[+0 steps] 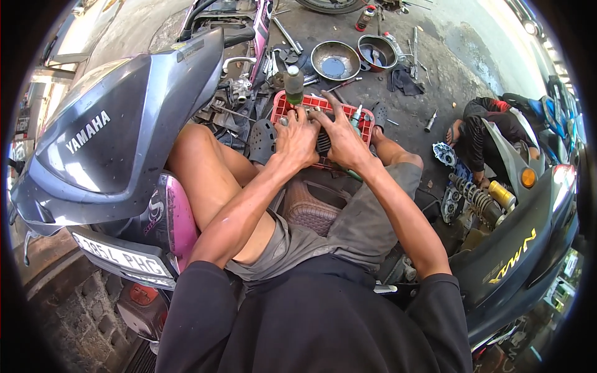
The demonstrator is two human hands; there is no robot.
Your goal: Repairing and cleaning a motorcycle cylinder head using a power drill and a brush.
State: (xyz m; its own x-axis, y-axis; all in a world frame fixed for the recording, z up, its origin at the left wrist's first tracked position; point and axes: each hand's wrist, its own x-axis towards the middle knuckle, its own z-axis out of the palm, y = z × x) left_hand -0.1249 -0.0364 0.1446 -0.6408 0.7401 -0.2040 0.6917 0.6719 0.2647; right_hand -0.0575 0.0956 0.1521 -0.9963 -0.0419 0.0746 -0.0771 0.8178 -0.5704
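In front of me stands a red plastic crate (277, 107), with a dark ribbed metal part (323, 144) over it. My left hand (297, 139) is closed around the near left side of the part, its fingers bent. My right hand (344, 140) grips the part from the other side, with one finger stretched up and away. Between the hands the ribs show; the fingers hide the rest. A bottle of green liquid (293, 87) stands at the crate's far left edge. Beside my right fingers, a green-handled tool (356, 118) rests in the crate.
Beyond the crate lie two round metal pans (336, 61) (377, 52), a black cloth (406, 81) and loose tools. A scooter with a grey front (118, 133) crowds my left; a dark scooter body (522, 261) is on my right. Another person's dark sleeve (471, 144) shows near engine parts.
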